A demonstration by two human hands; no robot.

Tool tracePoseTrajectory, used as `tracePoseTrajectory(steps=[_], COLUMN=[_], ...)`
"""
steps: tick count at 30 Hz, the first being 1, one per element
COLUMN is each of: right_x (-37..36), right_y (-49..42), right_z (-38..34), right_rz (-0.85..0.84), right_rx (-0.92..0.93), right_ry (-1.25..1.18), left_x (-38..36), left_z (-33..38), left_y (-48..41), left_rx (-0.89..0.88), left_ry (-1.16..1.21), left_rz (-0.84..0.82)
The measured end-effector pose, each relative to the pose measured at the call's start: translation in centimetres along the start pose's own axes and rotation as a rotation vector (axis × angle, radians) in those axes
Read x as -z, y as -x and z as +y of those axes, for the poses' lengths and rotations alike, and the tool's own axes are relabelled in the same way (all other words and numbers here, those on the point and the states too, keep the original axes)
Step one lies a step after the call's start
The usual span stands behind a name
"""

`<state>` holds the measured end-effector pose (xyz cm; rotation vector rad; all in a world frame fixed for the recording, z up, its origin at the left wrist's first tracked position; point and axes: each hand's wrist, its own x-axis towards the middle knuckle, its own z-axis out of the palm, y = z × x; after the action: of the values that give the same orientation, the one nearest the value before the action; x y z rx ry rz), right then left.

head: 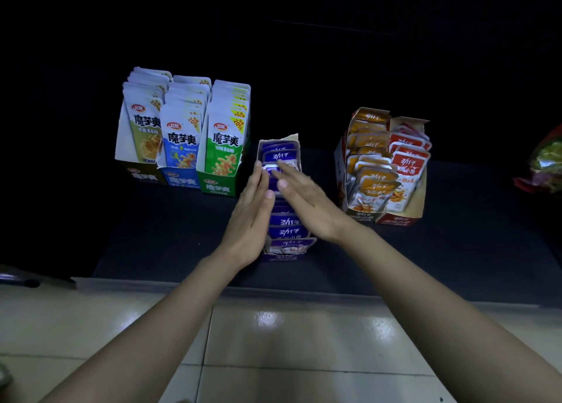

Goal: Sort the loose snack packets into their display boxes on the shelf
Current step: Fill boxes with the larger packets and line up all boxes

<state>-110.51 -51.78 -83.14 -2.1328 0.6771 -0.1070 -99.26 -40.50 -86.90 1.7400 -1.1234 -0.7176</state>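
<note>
Konjac snack packets (pixel 182 141) stand upright at the left in three touching display boxes: a dark-fronted box (pixel 143 176), a blue box (pixel 181 180) and a green box (pixel 216 187), faces forward so each flavour reads from the aisle. Just beside them the narrow purple display box (pixel 281 257) runs front to back on the dark shelf (pixel 170 235), with both hands at it. The left hand (pixel 252 217) lies flat along its left side with straight fingers, and the right hand (pixel 307 202) lays straight fingers across the tops of the purple packets (pixel 278 156), seemingly to square the row and press it down (neither hand curls round anything). One brighter packet sits between the fingertips; whether it is being tucked in I cannot tell. The hands hide the row's middle. Further right, standing apart, an orange box (pixel 365 165) and a red box (pixel 406 171) touch each other, both full. A crinkled bag (pixel 544 162) is cut off at the right edge, its contents unreadable, and the shelf's back is lost in darkness.
</note>
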Motion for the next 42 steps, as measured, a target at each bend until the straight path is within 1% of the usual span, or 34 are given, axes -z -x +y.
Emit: tracePoseTrajectory(steps=[2, 6, 7, 9, 11, 13, 16, 19, 21, 25, 28, 30, 32, 33, 36, 37, 40, 42], right_x=[0.1, 1.4, 1.5, 0.9, 0.0, -0.7, -0.6, -0.2, -0.5, -0.9, -0.4, -0.5, -0.8, -0.8, -0.4, -0.3, -1.2, -1.4], right_y=[0.2, 2.3, 3.3, 5.3, 6.3, 6.2, 5.3, 4.7, 4.4, 3.3, 3.0, 2.9, 2.8, 2.8, 3.1, 3.3, 4.1, 4.3], right_z=[-0.1, -1.2, -1.1, -0.5, 0.0, 0.2, 0.2, 0.1, -0.1, -0.1, 0.1, -0.1, -0.3, -0.2, 0.3, 0.6, 1.5, 1.7], right_rz=[-0.011, 0.167, 0.171, 0.106, 0.013, -0.020, 0.017, 0.066, 0.060, 0.086, 0.104, 0.091, 0.071, 0.063, 0.048, 0.054, 0.096, 0.128], right_rx=[-0.059, -0.055, -0.060, -0.060, -0.055, -0.060, -0.077, -0.088, -0.110, -0.087, -0.123, -0.089, -0.046, -0.044, -0.076, -0.061, 0.047, 0.065], right_ry=[-0.129, -0.309, -0.353, -0.383, -0.353, -0.332, -0.259, -0.295, -0.267, -0.220, -0.278, -0.287, -0.199, -0.193, -0.317, -0.301, -0.146, -0.133], left_x=[0.1, 0.3, 0.2, -0.2, -0.8, -1.3, -1.4, -1.1, -1.2, -1.6, -1.6, -1.7, -1.8, -1.9, -1.8, -1.8, -1.8, -1.8], left_z=[0.0, 0.9, 1.0, 0.8, 0.8, 1.0, 0.8, 0.5, 0.7, 1.0, 0.7, 0.7, 0.7, 0.7, 0.4, 0.3, 0.0, -0.1], left_y=[0.2, 1.7, 2.3, 3.3, 3.6, 3.3, 3.1, 3.3, 3.4, 3.1, 3.1, 3.1, 3.1, 3.0, 3.0, 2.9, 2.8, 2.8], left_rx=[0.005, -0.023, -0.054, -0.122, -0.114, -0.035, -0.022, -0.030, -0.017, 0.026, 0.089, 0.108, 0.108, 0.108, 0.077, 0.060, 0.034, 0.033], left_ry=[0.049, 0.053, 0.052, 0.008, -0.038, -0.014, -0.050, -0.057, -0.036, -0.031, 0.025, 0.099, 0.096, 0.083, 0.037, 0.018, 0.001, 0.001], left_rz=[0.017, 0.102, 0.120, 0.115, 0.045, 0.000, 0.005, 0.026, 0.021, 0.026, 0.005, -0.023, -0.032, -0.029, 0.001, 0.013, 0.026, 0.037])
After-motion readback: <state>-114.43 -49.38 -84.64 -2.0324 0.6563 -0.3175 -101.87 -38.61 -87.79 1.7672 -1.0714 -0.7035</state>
